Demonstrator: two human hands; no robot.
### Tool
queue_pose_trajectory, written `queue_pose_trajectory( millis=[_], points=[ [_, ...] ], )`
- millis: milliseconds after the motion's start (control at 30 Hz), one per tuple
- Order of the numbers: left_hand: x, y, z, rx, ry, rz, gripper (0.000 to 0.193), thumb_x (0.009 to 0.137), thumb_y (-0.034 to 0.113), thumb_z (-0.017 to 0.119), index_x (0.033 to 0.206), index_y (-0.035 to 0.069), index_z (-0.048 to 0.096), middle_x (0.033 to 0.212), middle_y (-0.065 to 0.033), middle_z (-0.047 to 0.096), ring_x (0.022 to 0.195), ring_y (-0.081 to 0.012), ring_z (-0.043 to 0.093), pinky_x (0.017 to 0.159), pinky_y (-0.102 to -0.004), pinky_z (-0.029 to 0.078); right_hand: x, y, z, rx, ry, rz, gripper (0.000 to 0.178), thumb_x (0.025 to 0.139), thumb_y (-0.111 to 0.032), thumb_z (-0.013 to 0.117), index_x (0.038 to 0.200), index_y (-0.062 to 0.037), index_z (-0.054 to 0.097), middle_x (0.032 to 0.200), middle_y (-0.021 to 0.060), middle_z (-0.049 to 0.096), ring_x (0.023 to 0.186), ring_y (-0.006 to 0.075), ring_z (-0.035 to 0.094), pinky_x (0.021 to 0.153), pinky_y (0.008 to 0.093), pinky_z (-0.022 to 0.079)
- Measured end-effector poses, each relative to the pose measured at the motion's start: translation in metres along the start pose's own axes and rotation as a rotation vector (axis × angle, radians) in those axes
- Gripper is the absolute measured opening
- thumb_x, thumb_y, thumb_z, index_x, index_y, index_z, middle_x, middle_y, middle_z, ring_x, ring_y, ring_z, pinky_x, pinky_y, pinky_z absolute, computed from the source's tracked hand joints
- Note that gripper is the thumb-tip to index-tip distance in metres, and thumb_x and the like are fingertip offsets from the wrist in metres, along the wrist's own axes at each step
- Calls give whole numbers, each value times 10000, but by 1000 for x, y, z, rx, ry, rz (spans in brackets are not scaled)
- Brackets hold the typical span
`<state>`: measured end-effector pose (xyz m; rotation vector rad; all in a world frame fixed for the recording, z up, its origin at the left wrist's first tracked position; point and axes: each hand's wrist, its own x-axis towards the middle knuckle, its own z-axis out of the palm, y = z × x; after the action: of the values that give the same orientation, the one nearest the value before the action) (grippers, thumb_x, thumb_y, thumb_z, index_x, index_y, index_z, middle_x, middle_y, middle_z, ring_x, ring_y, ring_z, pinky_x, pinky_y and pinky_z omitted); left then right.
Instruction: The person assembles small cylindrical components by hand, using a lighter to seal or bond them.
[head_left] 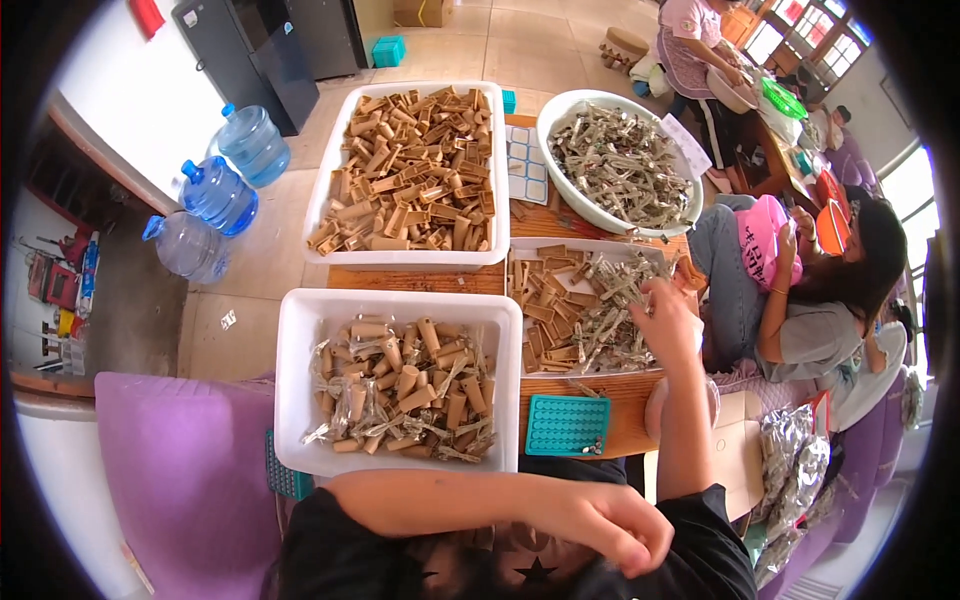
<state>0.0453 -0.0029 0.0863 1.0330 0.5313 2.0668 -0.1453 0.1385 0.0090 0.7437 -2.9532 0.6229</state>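
Over the divided white tray point(640, 372), my right hand point(668, 322) reaches out with its fingers apart. It is at a heap of thin clear-wrapped metallic pieces point(612, 305), and I see nothing held in it. Tan plastic parts point(548, 305) fill the left side of that tray. My left hand point(622, 525) is in front of my dark shirt, its forearm crossing below the trays. Its fingers are curled closed, and their inner side is hidden. Left of the divided tray stands a white bin point(290, 390) of tan cylindrical pieces, some in clear wrapping.
A teal grid tray point(567, 425) lies near the table's front edge. Behind are a large white bin point(330, 205) of tan parts and a round basin point(555, 170) of metallic pieces. A seated person point(820, 290) is close on the right. Water jugs point(220, 195) stand left.
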Motion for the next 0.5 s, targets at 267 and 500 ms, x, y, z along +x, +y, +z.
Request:
queue_pose_trajectory(
  millis=[267,500],
  points=[
    [-52,-29,-45,234,398,-244,177,896,224,568,898,46,563,806,35,517,741,-58,454,672,-228,379,-20,-30,60,-238,-310,-56,288,752,-273,673,911,-42,608,896,131,652,845,295,648,737,397,521],
    [-65,-31,-59,252,486,-237,186,892,236,570,910,51,562,862,33,529,824,-69,453,771,-237,378,-15,-23,50,-110,-325,0,210,688,-190,691,832,-41,654,859,121,660,800,282,653,717,380,525]
  ],
)
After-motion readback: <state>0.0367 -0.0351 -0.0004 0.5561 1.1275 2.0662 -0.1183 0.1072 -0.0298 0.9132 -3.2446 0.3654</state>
